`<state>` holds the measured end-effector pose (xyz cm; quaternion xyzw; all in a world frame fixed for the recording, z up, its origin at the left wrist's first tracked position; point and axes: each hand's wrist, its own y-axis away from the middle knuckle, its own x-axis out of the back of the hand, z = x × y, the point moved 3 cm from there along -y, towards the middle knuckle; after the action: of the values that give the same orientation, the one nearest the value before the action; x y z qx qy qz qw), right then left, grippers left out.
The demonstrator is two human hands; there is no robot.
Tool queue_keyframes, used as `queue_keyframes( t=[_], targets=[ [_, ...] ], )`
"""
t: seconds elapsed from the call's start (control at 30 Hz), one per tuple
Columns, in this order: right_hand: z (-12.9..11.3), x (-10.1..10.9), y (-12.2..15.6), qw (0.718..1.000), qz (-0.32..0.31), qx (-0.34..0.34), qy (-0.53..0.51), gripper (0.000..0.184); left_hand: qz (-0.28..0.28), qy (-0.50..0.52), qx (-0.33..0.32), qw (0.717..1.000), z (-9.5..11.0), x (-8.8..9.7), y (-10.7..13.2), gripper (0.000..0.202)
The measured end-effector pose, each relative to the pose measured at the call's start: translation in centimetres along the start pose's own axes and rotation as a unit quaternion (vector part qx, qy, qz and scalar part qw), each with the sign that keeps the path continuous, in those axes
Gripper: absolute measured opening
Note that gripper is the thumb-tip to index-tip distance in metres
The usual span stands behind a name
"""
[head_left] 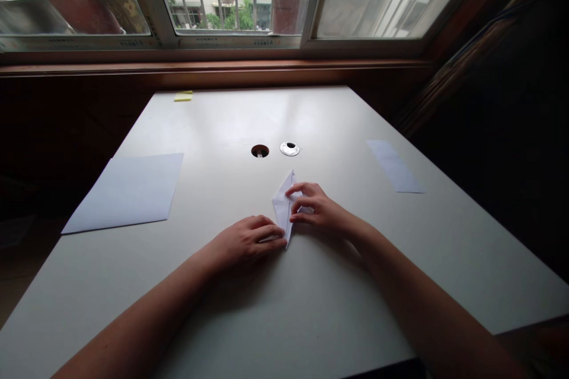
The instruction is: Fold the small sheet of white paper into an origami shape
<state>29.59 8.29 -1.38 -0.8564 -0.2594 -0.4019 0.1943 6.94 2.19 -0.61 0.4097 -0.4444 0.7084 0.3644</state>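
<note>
A small white folded paper (283,198), kite-shaped with creases and pointed ends, lies on the white table (222,124) in front of me. My left hand (252,237) grips its near tip, the fingers closed together at the lower left edge. From the right, my right hand (317,208) has curled fingers on the paper's right side, pinching at a flap near the middle crease. Part of the paper's right half is hidden behind those fingers.
A stack of white paper sheets (133,192) lies at the left edge. A narrow paper strip (395,167) is on the right. Beyond the folded paper are a round hole (260,151) and a metal ring (290,148). Yellow sticky notes (183,96) lie at the far edge.
</note>
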Motion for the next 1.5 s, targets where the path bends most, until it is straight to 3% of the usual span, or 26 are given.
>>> queue_keyframes(
  t=[0.27,0.67,0.93,1.17,1.5],
  targets=[
    [0.0,0.1,0.1,1.0,-0.015,0.025,0.006,0.011,-0.022,-0.04,0.022,0.999,0.2,-0.3,-0.1,0.037],
    [-1.6,-1.2,-0.4,0.997,0.027,0.066,0.033,0.014,0.067,-0.046,0.092,0.992,-0.5,0.0,-0.3,0.018],
    [-2.2,-1.8,-0.8,0.993,0.069,0.062,0.074,0.016,0.074,-0.045,0.134,0.987,-0.8,-0.2,-0.2,0.013],
    [-2.3,-1.7,-0.7,0.991,0.069,0.079,0.082,0.013,0.115,-0.027,0.201,0.972,-1.2,0.0,0.0,0.011],
    [-2.7,-1.6,-0.6,0.991,0.082,0.089,0.048,0.01,0.124,0.0,0.225,0.966,-1.4,0.2,0.0,0.009]
  ],
)
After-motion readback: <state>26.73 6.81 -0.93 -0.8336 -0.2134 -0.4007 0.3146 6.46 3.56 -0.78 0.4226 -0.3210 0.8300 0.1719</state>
